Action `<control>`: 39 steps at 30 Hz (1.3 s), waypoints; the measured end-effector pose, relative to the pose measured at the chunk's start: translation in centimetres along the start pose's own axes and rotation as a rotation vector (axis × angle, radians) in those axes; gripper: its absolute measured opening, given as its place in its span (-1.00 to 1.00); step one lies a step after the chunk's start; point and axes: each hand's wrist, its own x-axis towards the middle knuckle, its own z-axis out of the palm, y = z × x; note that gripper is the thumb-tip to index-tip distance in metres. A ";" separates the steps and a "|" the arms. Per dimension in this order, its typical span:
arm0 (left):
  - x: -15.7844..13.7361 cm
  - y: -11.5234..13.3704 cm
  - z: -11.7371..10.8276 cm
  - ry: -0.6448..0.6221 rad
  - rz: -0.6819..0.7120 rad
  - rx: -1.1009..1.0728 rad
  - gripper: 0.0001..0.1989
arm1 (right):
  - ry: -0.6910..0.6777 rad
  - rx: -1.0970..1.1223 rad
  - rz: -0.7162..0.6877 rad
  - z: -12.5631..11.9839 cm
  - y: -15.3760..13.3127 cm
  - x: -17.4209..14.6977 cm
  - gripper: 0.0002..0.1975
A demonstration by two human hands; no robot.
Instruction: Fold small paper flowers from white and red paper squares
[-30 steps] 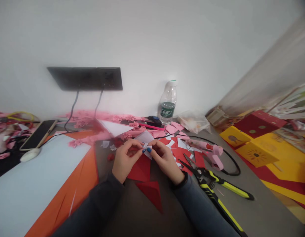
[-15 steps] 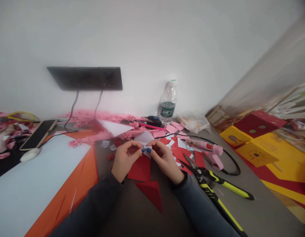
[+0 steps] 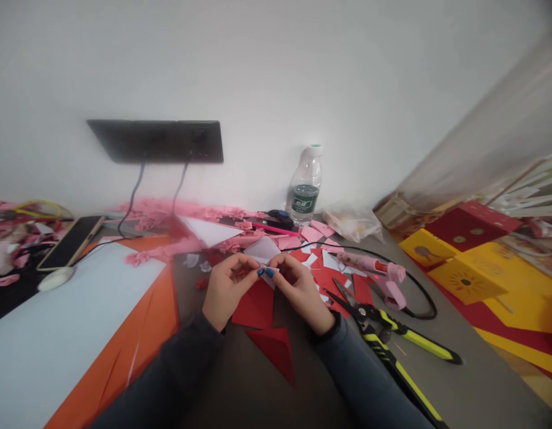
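Between my two hands is a small piece of pale paper (image 3: 274,270), mostly covered by the fingertips. My left hand (image 3: 230,290) pinches its left side with thumb and forefinger. From the other side my right hand (image 3: 301,290) grips it the same way, the thumbs almost touching. Beneath the hands lies a red paper square (image 3: 254,307), and nearer to me a red paper triangle (image 3: 276,351). A whitish sheet of paper (image 3: 261,247) shows just behind the fingers. Red and white paper scraps (image 3: 326,275) are spread beside my right hand.
Pruning shears (image 3: 369,316) with yellow-black handles lie open at right, near a pink glue gun (image 3: 378,271) and its cord. A water bottle (image 3: 306,187) stands by the wall. Left are a large white sheet (image 3: 79,310) on orange paper, a phone (image 3: 72,241) and a mouse (image 3: 56,279).
The fingertips have shifted slightly on the small paper, and a bit more of its edge shows by the right thumb. The whole view has moved very slightly.
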 end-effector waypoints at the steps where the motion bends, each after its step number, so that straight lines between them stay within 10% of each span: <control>1: 0.0 0.0 0.0 -0.005 0.002 0.005 -0.92 | 0.003 -0.003 0.007 0.0 0.1 0.0 -0.73; 12: 0.0 0.1 -0.1 -0.019 -0.097 -0.101 -0.79 | 0.022 0.048 0.029 -0.1 0.6 0.2 -0.75; 20: 0.3 -0.7 -0.1 0.005 -0.303 -0.262 -0.70 | 0.118 -0.319 -0.279 -0.2 0.1 0.0 -0.92; 39: 0.6 -0.4 -0.5 -0.018 -0.234 -0.157 -0.81 | -0.067 -0.559 -0.353 -0.8 -0.1 -0.2 -0.91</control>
